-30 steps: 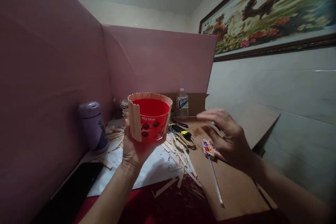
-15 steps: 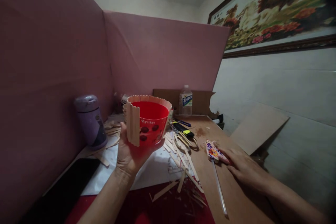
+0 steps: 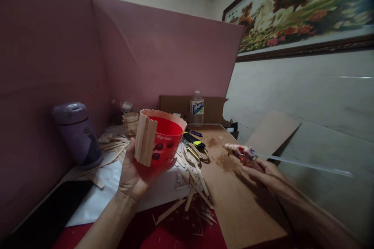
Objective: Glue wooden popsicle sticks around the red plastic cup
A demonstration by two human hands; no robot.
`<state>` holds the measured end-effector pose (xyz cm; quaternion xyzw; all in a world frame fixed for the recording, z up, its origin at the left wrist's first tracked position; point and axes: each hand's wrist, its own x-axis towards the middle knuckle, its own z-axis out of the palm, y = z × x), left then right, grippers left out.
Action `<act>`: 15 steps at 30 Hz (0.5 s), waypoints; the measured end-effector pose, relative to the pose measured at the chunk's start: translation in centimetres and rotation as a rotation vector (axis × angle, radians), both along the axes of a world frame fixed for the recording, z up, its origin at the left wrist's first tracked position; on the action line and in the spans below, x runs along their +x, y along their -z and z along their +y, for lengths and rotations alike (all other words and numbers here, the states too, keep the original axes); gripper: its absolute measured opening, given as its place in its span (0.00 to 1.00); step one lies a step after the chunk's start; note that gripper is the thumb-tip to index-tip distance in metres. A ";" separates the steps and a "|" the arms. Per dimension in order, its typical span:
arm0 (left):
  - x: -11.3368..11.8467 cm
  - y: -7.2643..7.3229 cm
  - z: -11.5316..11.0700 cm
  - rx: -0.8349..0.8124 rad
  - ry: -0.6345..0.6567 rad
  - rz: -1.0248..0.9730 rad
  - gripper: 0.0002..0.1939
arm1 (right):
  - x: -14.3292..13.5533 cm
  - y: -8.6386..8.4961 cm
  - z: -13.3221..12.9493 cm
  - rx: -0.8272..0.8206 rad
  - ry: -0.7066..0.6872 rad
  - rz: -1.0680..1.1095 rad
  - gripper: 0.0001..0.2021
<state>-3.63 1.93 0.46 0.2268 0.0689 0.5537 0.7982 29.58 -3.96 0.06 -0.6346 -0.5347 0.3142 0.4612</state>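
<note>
My left hand (image 3: 136,177) is wrapped round the lower part of a red tub (image 3: 166,144) printed "Mylikes" and holds it above the paper. Wooden sticks (image 3: 144,140) stand side by side around part of its wall. At the right, my right hand (image 3: 263,171) grips a patterned glue gun (image 3: 242,155), raised over the brown board, its nozzle towards the tub. A clear glue stick (image 3: 306,163) sticks out of its back to the right. Loose sticks (image 3: 198,175) lie below and right of the tub.
A purple flask (image 3: 77,134) stands at the left, near a dark flat object (image 3: 55,210). Behind are a small stick-covered cup (image 3: 130,123) and a plastic bottle (image 3: 196,109). Scissors (image 3: 197,153) and a black-yellow cutter (image 3: 194,140) lie beside the brown board (image 3: 239,210).
My right hand has taken up the glue gun from the board and turned it, so the glue stick now points right. The view has shifted right, and the tub is turned slightly.
</note>
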 end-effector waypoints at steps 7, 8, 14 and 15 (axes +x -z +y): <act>1.1 0.0 -0.8 -0.095 -0.014 0.000 0.29 | -5.9 -2.1 -3.9 -0.159 -0.182 0.288 0.19; 1.2 0.1 -0.9 -0.103 -0.020 -0.002 0.29 | -6.7 -2.5 -4.2 -0.154 -0.260 0.296 0.19; 1.8 0.2 -1.1 -0.104 -0.040 -0.011 0.27 | -10.5 -4.0 -4.6 -0.037 -0.538 0.265 0.16; 1.9 0.2 -1.1 -0.105 -0.046 -0.014 0.27 | -10.8 -3.8 -4.4 -0.006 -0.550 0.252 0.15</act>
